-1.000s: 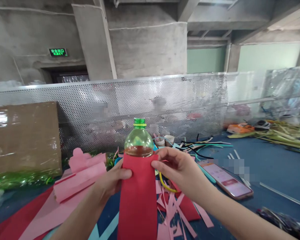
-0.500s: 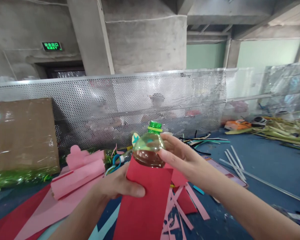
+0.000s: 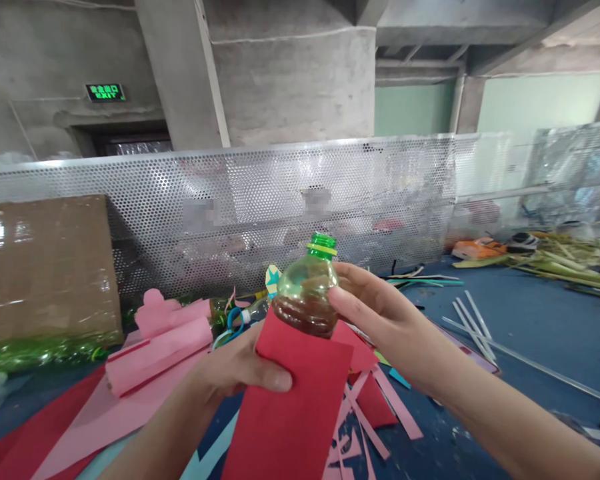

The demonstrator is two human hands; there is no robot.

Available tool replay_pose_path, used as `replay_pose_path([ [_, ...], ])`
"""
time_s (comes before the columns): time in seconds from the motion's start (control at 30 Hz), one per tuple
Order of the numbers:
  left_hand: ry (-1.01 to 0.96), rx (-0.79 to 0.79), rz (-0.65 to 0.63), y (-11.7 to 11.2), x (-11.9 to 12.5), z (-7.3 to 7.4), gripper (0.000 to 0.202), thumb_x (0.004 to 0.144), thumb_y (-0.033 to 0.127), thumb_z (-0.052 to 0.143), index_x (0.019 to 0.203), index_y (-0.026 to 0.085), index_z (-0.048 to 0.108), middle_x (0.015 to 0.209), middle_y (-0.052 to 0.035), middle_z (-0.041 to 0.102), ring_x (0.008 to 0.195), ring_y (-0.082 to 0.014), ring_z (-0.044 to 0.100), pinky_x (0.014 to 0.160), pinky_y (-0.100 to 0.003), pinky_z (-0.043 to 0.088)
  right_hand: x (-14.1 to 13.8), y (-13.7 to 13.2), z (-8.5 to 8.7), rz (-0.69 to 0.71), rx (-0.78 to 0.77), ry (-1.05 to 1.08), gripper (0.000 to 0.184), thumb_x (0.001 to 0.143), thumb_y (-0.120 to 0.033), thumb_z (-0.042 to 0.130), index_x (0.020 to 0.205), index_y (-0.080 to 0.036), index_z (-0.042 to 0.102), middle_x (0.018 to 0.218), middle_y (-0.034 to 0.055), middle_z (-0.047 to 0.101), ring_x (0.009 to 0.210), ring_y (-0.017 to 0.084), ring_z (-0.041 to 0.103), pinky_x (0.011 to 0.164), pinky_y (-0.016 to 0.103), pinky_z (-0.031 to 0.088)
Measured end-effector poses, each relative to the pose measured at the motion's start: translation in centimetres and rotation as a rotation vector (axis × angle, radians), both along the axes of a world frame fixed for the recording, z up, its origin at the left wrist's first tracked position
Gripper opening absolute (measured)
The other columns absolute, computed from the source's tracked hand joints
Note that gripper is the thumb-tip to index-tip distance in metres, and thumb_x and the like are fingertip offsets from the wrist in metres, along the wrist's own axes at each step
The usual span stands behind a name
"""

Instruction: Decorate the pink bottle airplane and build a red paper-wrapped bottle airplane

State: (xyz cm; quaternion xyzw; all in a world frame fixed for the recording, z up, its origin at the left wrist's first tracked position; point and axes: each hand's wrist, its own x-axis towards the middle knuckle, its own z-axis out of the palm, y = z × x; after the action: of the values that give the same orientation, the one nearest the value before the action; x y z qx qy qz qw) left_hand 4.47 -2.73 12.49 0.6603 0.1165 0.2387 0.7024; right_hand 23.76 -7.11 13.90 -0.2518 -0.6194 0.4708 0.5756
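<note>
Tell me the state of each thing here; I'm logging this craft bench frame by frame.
bottle: tilted right, part-filled with brown liquid.
red paper: curled round the bottle's body.
left hand: closed on the red paper.
right hand: fingers against the bottle's shoulder, thumb hidden.
pink paper roll: rolled up, lying down.
exit sign: lit.

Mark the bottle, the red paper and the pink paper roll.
bottle (image 3: pixel 305 293): head view, on its clear green shoulder.
red paper (image 3: pixel 295 413): head view, middle of the sheet around the bottle.
pink paper roll (image 3: pixel 155 353): head view, on its upper face.
</note>
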Motion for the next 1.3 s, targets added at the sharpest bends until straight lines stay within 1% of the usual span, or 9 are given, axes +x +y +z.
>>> replay_pose_path([
  [0.17,-0.005,-0.04,0.016,0.0,0.0,-0.4,0.053,0.065,0.03,0.082,0.115,0.019,0.068,0.086,-0.0044,0.077,0.072,-0.02,0.072,0.07,-0.026,0.055,-0.4,0.1,-0.3,-0.065,-0.015,0.008,0.033,0.082,-0.044,0.062,0.107,-0.024,0.055,0.112,0.0068,0.07,0.105,0.022,0.066,0.09,0.037,0.055],
  [0.27,-0.021,-0.071,0.019,-0.1,0.1,-0.6,0.045,0.066,0.028,0.081,0.108,0.019,0.071,0.085,-0.0037,0.077,0.07,-0.0186,0.072,0.069,-0.025,0.055,-0.5,0.2,-0.4,-0.103,-0.016,-0.001,0.036,0.081,-0.047,0.063,0.107,-0.025,0.054,0.114,0.0074,0.069,0.103,0.022,0.066,0.09,0.036,0.055],
  [0.47,-0.069,-0.129,0.146,0.0,-0.2,-0.6,0.032,0.067,0.031,0.08,0.094,0.017,0.073,0.083,-0.0034,0.077,0.069,-0.0177,0.071,0.067,-0.024,0.055,0.2,0.9,-0.7,-0.022,-0.059,0.002,0.045,0.077,-0.049,0.068,0.112,-0.027,0.05,0.115,0.0078,0.065,0.103,0.023,0.065,0.084,0.038,0.055],
  [0.6,-0.101,-0.104,0.204,0.0,-0.2,-0.5,0.026,0.069,0.029,0.079,0.091,0.016,0.072,0.08,-0.0045,0.076,0.068,-0.0186,0.07,0.066,-0.025,0.054,0.0,0.6,-0.7,0.049,-0.037,0.004,0.036,0.072,-0.038,0.076,0.091,-0.025,0.048,0.102,0.0028,0.063,0.09,0.018,0.063,0.072,0.03,0.054],
  [0.73,-0.157,-0.121,0.222,-0.7,0.0,-0.1,0.035,0.067,0.027,0.08,0.1,0.017,0.071,0.078,-0.0044,0.076,0.065,-0.019,0.07,0.062,-0.024,0.055,-0.2,0.1,-0.3,0.093,-0.024,-0.005,0.027,0.078,-0.034,0.073,0.074,-0.021,0.049,0.083,-0.0024,0.055,0.074,0.01,0.054,0.064,0.022,0.048],
  [0.9,-0.169,-0.098,0.217,-1.2,-0.2,0.4,0.028,0.065,0.031,0.082,0.088,0.016,0.074,0.078,-0.0032,0.075,0.065,-0.0161,0.069,0.062,-0.02,0.056,0.1,-0.3,-0.1,0.205,-0.039,0.034,0.024,0.082,-0.032,0.069,0.071,-0.019,0.052,0.107,0.0023,0.06,0.08,0.01,0.056,0.071,0.024,0.049],
  [1.07,-0.13,0.026,0.209,-1.1,-0.2,0.8,0.031,0.062,0.034,0.083,0.086,0.016,0.074,0.077,-0.0027,0.074,0.064,-0.0163,0.067,0.059,-0.021,0.053,-0.2,-0.6,-0.3,0.169,0.004,0.056,0.018,0.087,-0.024,0.062,0.073,-0.02,0.052,0.12,0.0047,0.058,0.083,0.01,0.058,0.077,0.028,0.05],
  [1.17,-0.123,0.125,0.123,-0.8,0.0,0.8,0.04,0.063,0.039,0.082,0.096,0.017,0.073,0.079,-0.0038,0.073,0.068,-0.0186,0.067,0.059,-0.023,0.052,-0.4,-0.6,-0.5,0.146,0.009,0.05,0.019,0.086,-0.024,0.063,0.071,-0.02,0.053,0.12,0.0066,0.059,0.087,0.013,0.061,0.082,0.033,0.051],
  [1.3,-0.079,0.161,0.041,-0.4,-0.2,0.3,0.071,0.06,0.05,0.082,0.121,0.021,0.062,0.093,-0.0069,0.072,0.086,-0.0269,0.068,0.066,-0.028,0.053,-0.6,-0.4,-0.6,0.126,0.013,0.048,0.018,0.083,-0.024,0.066,0.069,-0.019,0.056,0.116,0.0065,0.06,0.098,0.016,0.062,0.091,0.035,0.047],
])
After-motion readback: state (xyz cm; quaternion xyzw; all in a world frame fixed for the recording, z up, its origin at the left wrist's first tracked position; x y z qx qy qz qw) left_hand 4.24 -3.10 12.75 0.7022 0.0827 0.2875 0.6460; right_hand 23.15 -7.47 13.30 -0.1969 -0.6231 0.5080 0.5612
